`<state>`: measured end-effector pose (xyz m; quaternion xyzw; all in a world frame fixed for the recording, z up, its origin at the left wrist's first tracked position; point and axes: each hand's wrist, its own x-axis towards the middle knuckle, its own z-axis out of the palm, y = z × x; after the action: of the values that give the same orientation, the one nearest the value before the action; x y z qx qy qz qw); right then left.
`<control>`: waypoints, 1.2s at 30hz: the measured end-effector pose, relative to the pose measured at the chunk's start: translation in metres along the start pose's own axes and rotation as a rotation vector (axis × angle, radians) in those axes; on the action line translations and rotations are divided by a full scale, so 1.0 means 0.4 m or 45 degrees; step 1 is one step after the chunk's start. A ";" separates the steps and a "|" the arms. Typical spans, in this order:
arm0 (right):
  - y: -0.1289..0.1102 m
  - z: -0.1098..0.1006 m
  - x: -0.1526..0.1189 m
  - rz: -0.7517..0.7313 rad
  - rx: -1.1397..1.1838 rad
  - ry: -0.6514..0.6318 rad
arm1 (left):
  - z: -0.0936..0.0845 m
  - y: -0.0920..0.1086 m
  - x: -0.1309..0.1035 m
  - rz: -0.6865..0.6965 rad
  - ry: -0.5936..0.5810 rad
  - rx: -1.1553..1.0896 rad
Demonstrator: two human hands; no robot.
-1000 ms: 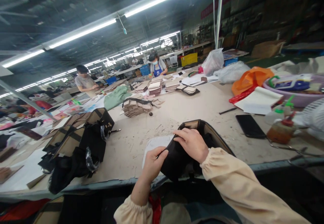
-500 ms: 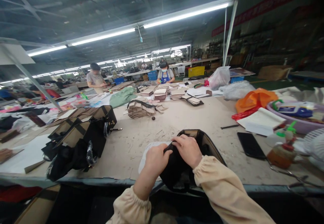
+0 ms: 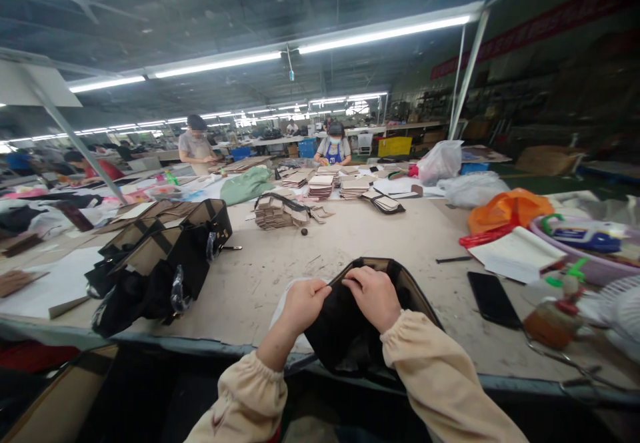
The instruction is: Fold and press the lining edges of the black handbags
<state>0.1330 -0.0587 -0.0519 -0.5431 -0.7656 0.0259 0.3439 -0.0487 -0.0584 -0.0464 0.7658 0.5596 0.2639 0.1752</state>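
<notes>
A black bag (image 3: 327, 339) with a tan inside stands with its mouth towards me at the table's front edge. Its dark lining cloth hangs over the near side. My left hand (image 3: 301, 307) pinches the bag's edge on the left, thumb and forefinger together. Just to the right, my right hand (image 3: 376, 298) is closed in a pinch on the black lining near the rim; its other fingers curl over the bag's mouth. A white sheet (image 3: 286, 296) lies partly under the bag. The bag's bottom is hidden from me.
More black bags (image 3: 170, 256) stand at left. Brown stacked pieces (image 3: 280, 211) lie mid-table. To the right are a phone (image 3: 494, 299), an amber bottle (image 3: 553, 323), scissors (image 3: 583, 371) and a purple basin (image 3: 575, 253). Two people (image 3: 334, 146) work across the table.
My left hand has moved a little left, widening the gap from my right hand. The lining between them is spread more. The whole view has shifted slightly.
</notes>
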 end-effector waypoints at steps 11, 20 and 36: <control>0.001 -0.003 0.004 0.021 -0.030 -0.008 | 0.002 0.001 0.001 0.012 -0.066 -0.086; 0.004 -0.002 0.005 0.033 -0.032 -0.008 | 0.006 -0.004 0.001 0.017 -0.087 -0.116; 0.013 0.000 0.001 0.025 -0.005 -0.002 | 0.001 0.001 0.007 0.012 -0.180 -0.081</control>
<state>0.1371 -0.0563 -0.0541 -0.5511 -0.7607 0.0281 0.3418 -0.0472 -0.0558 -0.0459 0.7792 0.5337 0.2276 0.2373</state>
